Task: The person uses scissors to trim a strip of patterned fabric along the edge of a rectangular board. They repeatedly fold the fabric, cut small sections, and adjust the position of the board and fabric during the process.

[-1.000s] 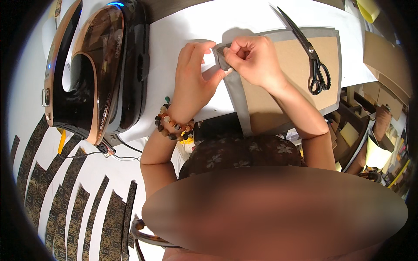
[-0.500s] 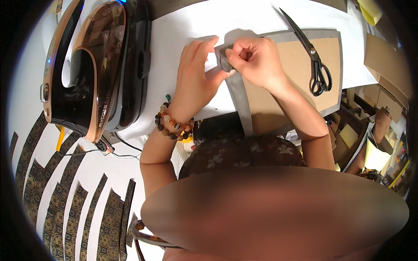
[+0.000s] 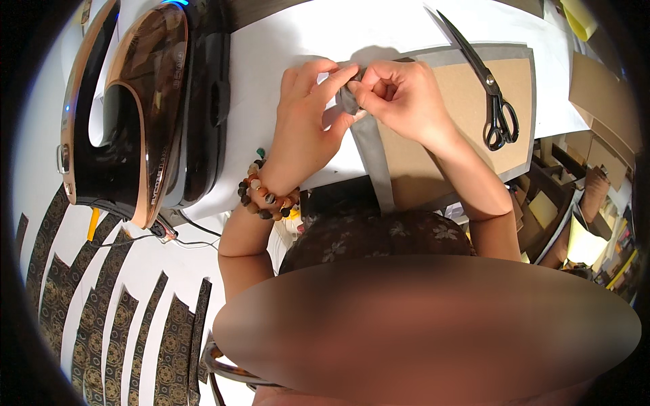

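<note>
A tan board (image 3: pixel 467 101) with a grey fabric border lies on the white table. At its far left corner, a loose flap of grey fabric (image 3: pixel 349 101) stands up between my hands. My right hand (image 3: pixel 403 95) pinches this flap between thumb and forefinger, the other fingers curled in. My left hand (image 3: pixel 305 118), with bead bracelets on the wrist, reaches from the left. Its forefinger tip meets the flap beside my right fingertips, and its thumb presses lower on the fabric. The exact fold is partly hidden by my fingers. Black-handled scissors (image 3: pixel 501 122) lie across the board's right side.
A large black and copper-coloured iron (image 3: pixel 128 155) stands on its base at the left, its cord trailing below. Dark patterned fabric strips (image 3: pixel 122 331) lie on a white surface at lower left. Cardboard (image 3: pixel 602 101) and cluttered shelves fill the right side.
My left forefinger has come down and right onto the grey flap, closing the gap it had. My right hand keeps its pinch. The whole view has shifted slightly.
</note>
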Available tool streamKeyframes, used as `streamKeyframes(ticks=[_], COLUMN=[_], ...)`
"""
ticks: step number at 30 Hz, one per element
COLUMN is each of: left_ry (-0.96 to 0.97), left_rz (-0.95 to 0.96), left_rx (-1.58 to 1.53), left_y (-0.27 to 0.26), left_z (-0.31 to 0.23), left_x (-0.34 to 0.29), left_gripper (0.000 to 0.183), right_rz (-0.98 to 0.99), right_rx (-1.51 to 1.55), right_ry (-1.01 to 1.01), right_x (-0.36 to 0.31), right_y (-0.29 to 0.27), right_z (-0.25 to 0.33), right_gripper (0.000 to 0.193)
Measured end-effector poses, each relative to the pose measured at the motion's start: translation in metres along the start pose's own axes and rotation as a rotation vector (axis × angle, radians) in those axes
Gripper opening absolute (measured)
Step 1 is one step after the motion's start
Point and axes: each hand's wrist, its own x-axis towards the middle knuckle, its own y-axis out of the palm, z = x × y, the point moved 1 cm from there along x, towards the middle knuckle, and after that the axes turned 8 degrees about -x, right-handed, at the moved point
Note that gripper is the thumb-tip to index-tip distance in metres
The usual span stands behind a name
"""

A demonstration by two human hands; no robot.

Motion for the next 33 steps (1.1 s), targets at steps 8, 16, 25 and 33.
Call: streamKeyframes(ticks=[8, 16, 25, 33], left_ry=[-0.139, 0.034, -0.081, 0.056], left_rz=[0.009, 0.014, -0.041, -0.125], left_rx=[-0.096, -0.013, -0.076, 0.091], left_y=[-0.005, -0.005, -0.009, -0.005], left_z=[-0.002, 0.003, 0.003, -0.001], left_x=[-0.002, 0.000, -0.007, -0.016], left_gripper=[0.061, 0.059, 0.062, 0.064], right_rz=[0.041, 0.030, 0.038, 0.036], right_rx=[0.052, 0.023, -0.004, -0.046], right_ry=[0.009, 0.006, 0.015, -0.001], right_x=[-0.003, -0.002, -0.003, 0.000], right_y=[-0.002, -0.001, -0.001, 0.001], right_z=[0.004, 0.005, 0.008, 0.010], right_gripper=[0.024, 0.024, 0.025, 0.026])
